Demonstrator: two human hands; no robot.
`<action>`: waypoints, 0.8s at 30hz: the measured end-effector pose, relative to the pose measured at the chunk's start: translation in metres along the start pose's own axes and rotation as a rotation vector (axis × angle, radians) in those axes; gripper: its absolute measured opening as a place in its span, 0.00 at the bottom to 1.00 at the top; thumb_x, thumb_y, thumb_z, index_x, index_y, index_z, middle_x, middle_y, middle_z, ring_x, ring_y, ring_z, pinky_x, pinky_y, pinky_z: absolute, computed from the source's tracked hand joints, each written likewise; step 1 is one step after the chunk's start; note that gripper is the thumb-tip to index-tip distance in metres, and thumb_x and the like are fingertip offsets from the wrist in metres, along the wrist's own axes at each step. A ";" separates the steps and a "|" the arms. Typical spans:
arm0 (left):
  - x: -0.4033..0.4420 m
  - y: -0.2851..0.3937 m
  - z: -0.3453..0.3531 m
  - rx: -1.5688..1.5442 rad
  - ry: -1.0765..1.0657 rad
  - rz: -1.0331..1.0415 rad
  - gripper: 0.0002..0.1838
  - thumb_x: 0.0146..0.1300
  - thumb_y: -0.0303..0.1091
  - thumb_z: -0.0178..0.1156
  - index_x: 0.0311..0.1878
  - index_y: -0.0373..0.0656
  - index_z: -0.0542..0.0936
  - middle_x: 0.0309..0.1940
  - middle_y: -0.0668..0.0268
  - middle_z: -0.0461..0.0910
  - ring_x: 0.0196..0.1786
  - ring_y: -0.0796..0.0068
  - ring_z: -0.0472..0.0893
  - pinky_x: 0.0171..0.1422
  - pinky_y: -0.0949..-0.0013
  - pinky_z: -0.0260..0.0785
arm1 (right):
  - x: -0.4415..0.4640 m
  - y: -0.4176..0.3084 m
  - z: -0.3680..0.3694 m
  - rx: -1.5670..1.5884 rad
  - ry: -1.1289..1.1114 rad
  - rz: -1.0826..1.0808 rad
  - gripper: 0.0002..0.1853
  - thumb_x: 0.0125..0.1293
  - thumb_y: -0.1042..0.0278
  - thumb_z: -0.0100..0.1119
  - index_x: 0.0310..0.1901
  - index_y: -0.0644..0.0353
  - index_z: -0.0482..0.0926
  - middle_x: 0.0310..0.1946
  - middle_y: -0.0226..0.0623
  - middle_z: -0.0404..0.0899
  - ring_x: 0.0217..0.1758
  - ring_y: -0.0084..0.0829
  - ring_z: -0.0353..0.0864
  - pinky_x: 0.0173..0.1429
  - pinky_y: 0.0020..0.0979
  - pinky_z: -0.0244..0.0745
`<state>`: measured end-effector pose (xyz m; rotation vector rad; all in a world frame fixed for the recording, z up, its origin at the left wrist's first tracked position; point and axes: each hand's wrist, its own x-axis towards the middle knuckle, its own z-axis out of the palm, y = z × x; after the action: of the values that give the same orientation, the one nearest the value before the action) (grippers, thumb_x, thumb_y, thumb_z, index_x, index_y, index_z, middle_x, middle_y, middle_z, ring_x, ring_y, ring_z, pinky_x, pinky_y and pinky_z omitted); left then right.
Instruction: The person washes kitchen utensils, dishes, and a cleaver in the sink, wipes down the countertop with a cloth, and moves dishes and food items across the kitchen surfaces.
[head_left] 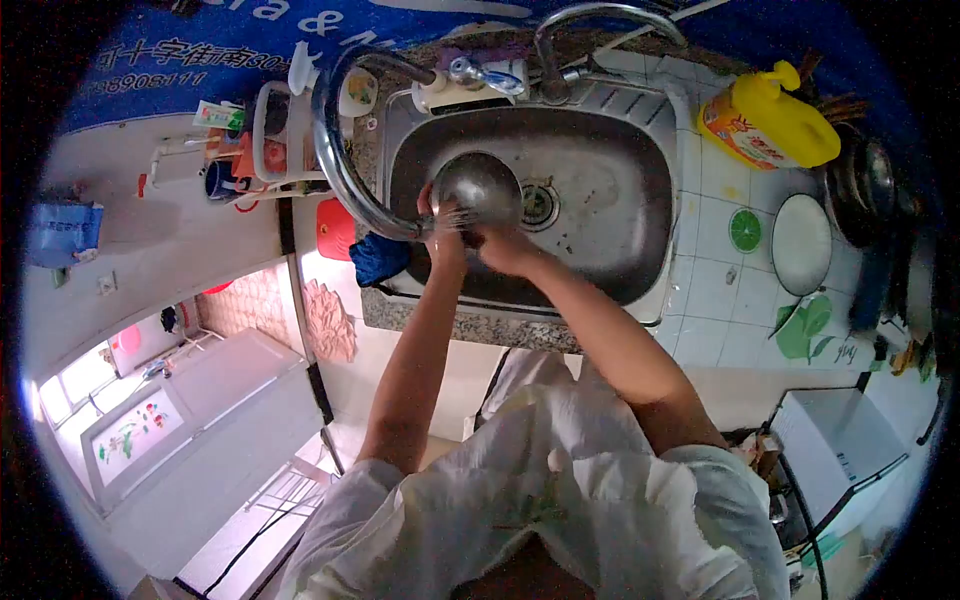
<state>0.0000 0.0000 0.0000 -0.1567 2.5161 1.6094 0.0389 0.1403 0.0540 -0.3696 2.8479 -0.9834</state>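
A round metal bowl (pixel 478 186) is tilted over the left part of the steel sink (pixel 610 250). My left hand (pixel 443 232) grips its left rim, with the fingers wrapped at the edge. At the bowl's lower edge is my right hand (pixel 500 247), its fingers curled; what they hold, if anything, is hidden. Water runs from the curved faucet (pixel 340 150) onto the bowl and my left hand. The drain (pixel 540 205) lies just right of the bowl.
A yellow jug (pixel 765 120), a white plate (pixel 801 244) and dark pans (pixel 860 185) stand on the tiled counter at the right. A second faucet (pixel 552 60) rises behind the sink. A blue cloth (pixel 379 260) hangs at the sink's left corner.
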 end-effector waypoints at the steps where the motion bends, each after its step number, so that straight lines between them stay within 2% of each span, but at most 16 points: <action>1: -0.002 0.004 -0.002 -0.187 0.002 -0.244 0.34 0.60 0.40 0.53 0.66 0.53 0.50 0.58 0.62 0.61 0.57 0.69 0.64 0.60 0.63 0.56 | 0.004 0.002 -0.016 0.287 -0.093 0.125 0.34 0.48 0.66 0.60 0.60 0.55 0.61 0.63 0.49 0.53 0.66 0.50 0.50 0.66 0.43 0.48; 3: -0.013 0.021 -0.024 -0.323 0.033 -0.487 0.36 0.57 0.45 0.57 0.66 0.53 0.52 0.52 0.62 0.67 0.49 0.69 0.68 0.54 0.63 0.59 | 0.018 -0.009 0.008 0.627 -0.186 0.227 0.30 0.49 0.68 0.58 0.57 0.58 0.64 0.62 0.50 0.54 0.63 0.50 0.56 0.63 0.40 0.57; 5: -0.023 0.057 -0.003 -0.546 0.058 -0.420 0.34 0.57 0.46 0.56 0.64 0.50 0.55 0.50 0.62 0.69 0.48 0.69 0.70 0.51 0.63 0.62 | 0.024 0.010 0.076 0.264 0.334 0.040 0.25 0.49 0.71 0.57 0.52 0.61 0.69 0.60 0.47 0.58 0.59 0.48 0.62 0.57 0.40 0.65; 6: -0.022 0.071 -0.003 -0.581 0.087 -0.482 0.32 0.58 0.47 0.56 0.63 0.50 0.57 0.50 0.62 0.68 0.50 0.68 0.70 0.50 0.64 0.64 | 0.012 -0.005 0.042 0.282 0.080 0.073 0.22 0.47 0.75 0.56 0.48 0.61 0.72 0.58 0.45 0.61 0.58 0.47 0.64 0.55 0.40 0.67; 9: -0.030 0.064 -0.019 -0.739 -0.074 -0.364 0.31 0.59 0.47 0.55 0.62 0.50 0.57 0.50 0.63 0.69 0.51 0.69 0.70 0.52 0.66 0.63 | -0.005 0.015 0.031 0.199 -0.027 0.031 0.19 0.47 0.77 0.54 0.45 0.61 0.73 0.56 0.44 0.64 0.56 0.47 0.65 0.55 0.41 0.66; 11: -0.032 0.047 -0.011 -0.608 -0.088 -0.396 0.29 0.60 0.47 0.53 0.62 0.50 0.58 0.51 0.64 0.68 0.52 0.69 0.70 0.54 0.65 0.63 | -0.008 0.018 0.028 0.031 0.071 -0.014 0.19 0.47 0.77 0.54 0.45 0.60 0.74 0.53 0.44 0.66 0.55 0.46 0.66 0.55 0.42 0.66; 13: -0.042 0.047 0.010 -0.769 0.113 -0.588 0.27 0.60 0.47 0.53 0.60 0.50 0.61 0.50 0.64 0.70 0.52 0.70 0.70 0.55 0.63 0.63 | 0.004 0.010 0.026 0.154 0.366 0.015 0.18 0.50 0.75 0.53 0.46 0.58 0.74 0.51 0.43 0.68 0.54 0.44 0.67 0.51 0.41 0.69; 14: -0.039 0.038 0.006 -0.959 -0.007 -0.569 0.25 0.60 0.48 0.53 0.58 0.50 0.63 0.49 0.66 0.71 0.54 0.71 0.69 0.58 0.64 0.61 | 0.004 0.009 0.047 0.353 0.333 -0.050 0.17 0.51 0.76 0.52 0.45 0.57 0.73 0.48 0.44 0.71 0.50 0.45 0.70 0.48 0.42 0.70; 15: -0.037 0.037 -0.002 -0.958 -0.003 -0.572 0.25 0.60 0.48 0.53 0.58 0.50 0.63 0.49 0.66 0.71 0.54 0.71 0.69 0.58 0.64 0.61 | 0.000 0.011 0.040 0.356 0.329 -0.050 0.17 0.51 0.76 0.52 0.45 0.57 0.73 0.48 0.44 0.71 0.50 0.45 0.70 0.48 0.42 0.70; 17: -0.037 0.036 -0.014 -0.946 -0.158 -0.504 0.24 0.60 0.48 0.53 0.57 0.50 0.64 0.47 0.69 0.72 0.54 0.72 0.68 0.59 0.64 0.58 | -0.010 0.016 0.010 0.229 0.057 0.003 0.17 0.50 0.78 0.51 0.45 0.60 0.72 0.44 0.46 0.73 0.44 0.49 0.73 0.46 0.43 0.70; 18: -0.038 0.032 -0.010 -0.944 -0.157 -0.506 0.24 0.60 0.48 0.53 0.57 0.50 0.64 0.47 0.69 0.72 0.54 0.72 0.68 0.59 0.64 0.58 | -0.003 0.019 0.005 0.043 -0.118 0.070 0.16 0.50 0.78 0.52 0.44 0.61 0.72 0.39 0.46 0.75 0.41 0.50 0.75 0.47 0.43 0.70; 19: -0.037 0.025 -0.001 -0.876 -0.096 -0.482 0.24 0.60 0.49 0.52 0.57 0.50 0.64 0.48 0.69 0.71 0.55 0.72 0.67 0.58 0.65 0.58 | 0.001 0.017 0.012 0.043 -0.117 0.071 0.16 0.50 0.78 0.52 0.44 0.61 0.72 0.39 0.46 0.75 0.41 0.50 0.75 0.47 0.43 0.70; 21: -0.033 0.017 0.012 -0.740 0.025 -0.425 0.25 0.60 0.50 0.52 0.57 0.50 0.64 0.50 0.68 0.69 0.56 0.72 0.65 0.57 0.66 0.56 | 0.013 0.005 0.028 0.330 0.461 0.036 0.15 0.51 0.74 0.52 0.44 0.59 0.73 0.40 0.45 0.76 0.42 0.44 0.76 0.43 0.42 0.73; 22: -0.031 0.017 0.002 -0.839 -0.024 -0.468 0.25 0.60 0.51 0.52 0.57 0.50 0.64 0.52 0.67 0.68 0.58 0.72 0.63 0.58 0.67 0.55 | 0.009 0.001 0.036 0.499 0.375 -0.003 0.14 0.51 0.74 0.52 0.41 0.59 0.75 0.41 0.45 0.76 0.43 0.43 0.76 0.42 0.42 0.73; 23: -0.024 0.011 -0.008 -0.786 -0.027 -0.573 0.25 0.59 0.52 0.53 0.57 0.51 0.65 0.53 0.68 0.67 0.57 0.73 0.64 0.58 0.67 0.56 | 0.002 0.007 0.040 0.500 0.373 -0.002 0.14 0.51 0.74 0.52 0.41 0.59 0.75 0.41 0.45 0.76 0.43 0.43 0.76 0.42 0.42 0.73; 24: -0.024 0.019 -0.014 -0.761 -0.108 -0.523 0.26 0.59 0.52 0.53 0.57 0.51 0.65 0.53 0.68 0.67 0.57 0.73 0.64 0.58 0.67 0.56 | -0.005 0.011 0.022 0.347 0.131 0.035 0.13 0.50 0.75 0.52 0.40 0.60 0.75 0.40 0.45 0.76 0.43 0.44 0.76 0.43 0.42 0.72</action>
<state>0.0191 -0.0045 0.0275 -0.7106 1.4770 2.1248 0.0452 0.1373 0.0301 -0.2266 2.7036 -1.5117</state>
